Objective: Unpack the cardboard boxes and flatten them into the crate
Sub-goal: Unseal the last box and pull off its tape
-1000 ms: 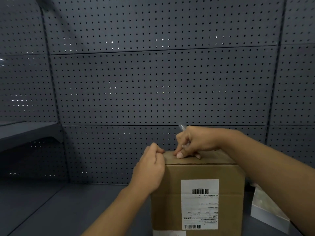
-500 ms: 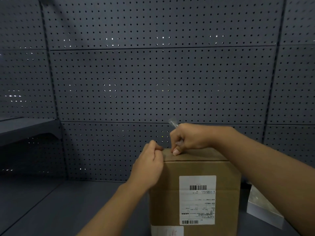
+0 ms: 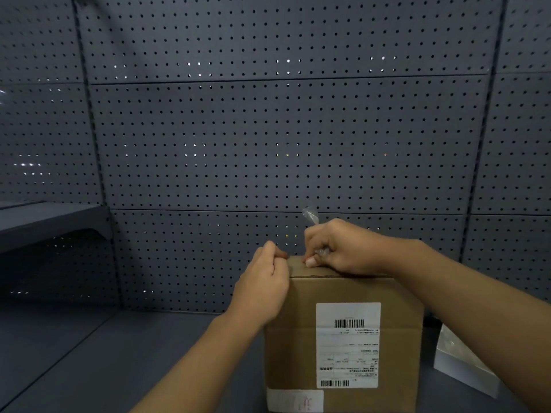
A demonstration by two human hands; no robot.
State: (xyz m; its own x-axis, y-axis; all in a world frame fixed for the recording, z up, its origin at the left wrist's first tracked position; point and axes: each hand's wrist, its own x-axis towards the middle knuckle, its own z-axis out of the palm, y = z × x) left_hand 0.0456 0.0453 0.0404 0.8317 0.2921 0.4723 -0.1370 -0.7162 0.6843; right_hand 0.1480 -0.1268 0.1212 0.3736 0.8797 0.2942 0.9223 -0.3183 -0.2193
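While the cardboard box (image 3: 343, 338) stands upright on the dark grey shelf (image 3: 119, 359), near its right end and close to the camera, both hands work at its top. Left hand (image 3: 264, 284): fingers curled over the upper left corner of the box, the grip clamped on that edge, with the palm against the left side wall. Right hand (image 3: 340, 248): resting on the top face, its grip closed in a pinch on a strip of clear packing tape (image 3: 310, 217); the free end of the strip rises above the knuckles, and the thumb tip presses on the top of the box near the left corner. The top flaps lie shut.

Front face of the box: a white shipping label (image 3: 348, 344) with barcodes at top and bottom, and a smaller white sticker (image 3: 295, 400) at the lower left corner.

Right of the box, partly hidden by the right forearm, a flat white package (image 3: 465, 365) lies on the shelf. Behind everything runs a grey pegboard wall (image 3: 286, 144). At far left a second, higher shelf (image 3: 47, 219) projects from the wall.
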